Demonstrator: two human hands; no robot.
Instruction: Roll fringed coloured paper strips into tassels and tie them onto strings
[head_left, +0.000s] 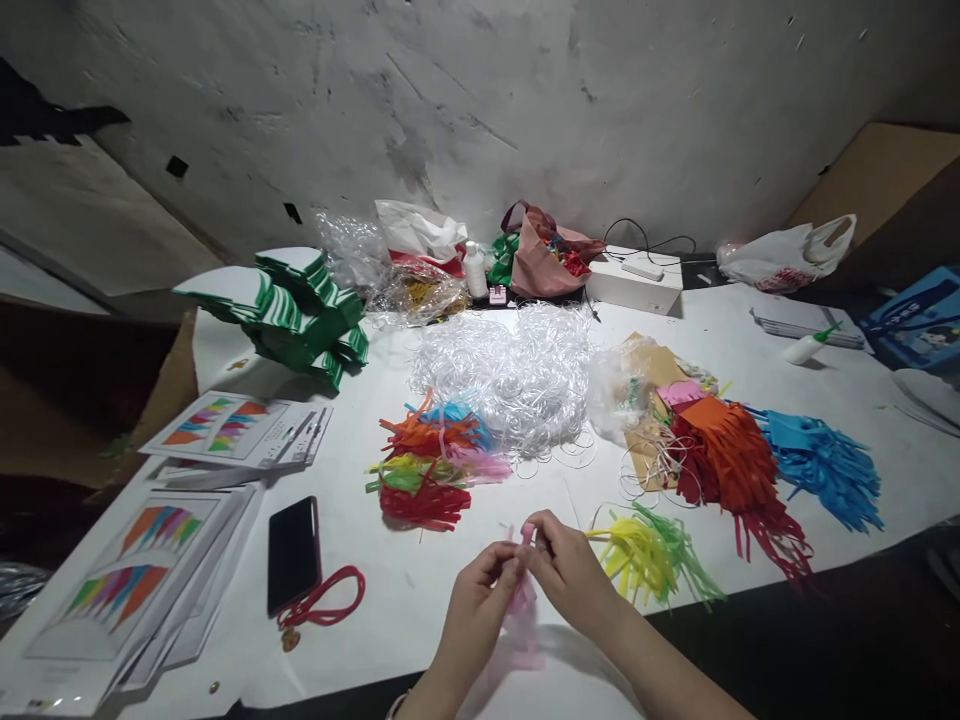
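Near the table's front edge, my left hand [486, 590] and my right hand [561, 560] meet, both pinching a pink fringed strip [523, 598] whose tails hang below the fingers. Its upper end shows as a small loop between the fingertips. Beyond my left hand lie bundled tassels, with red [424, 505], orange [431, 435], green, pink and blue strips. Yellow tassels [637, 555] and green tassels [686, 555] lie just right of my right hand. Behind both hands spreads a large tangle of white string [517, 375].
At left are a phone [293, 555] with a red strap, printed card stacks [120, 590] and green-and-white cutouts [292, 310]. Orange tassels [724, 450], blue tassels [821, 465] and a glue bottle [810, 346] lie at right. Bags and a white box [634, 285] line the wall.
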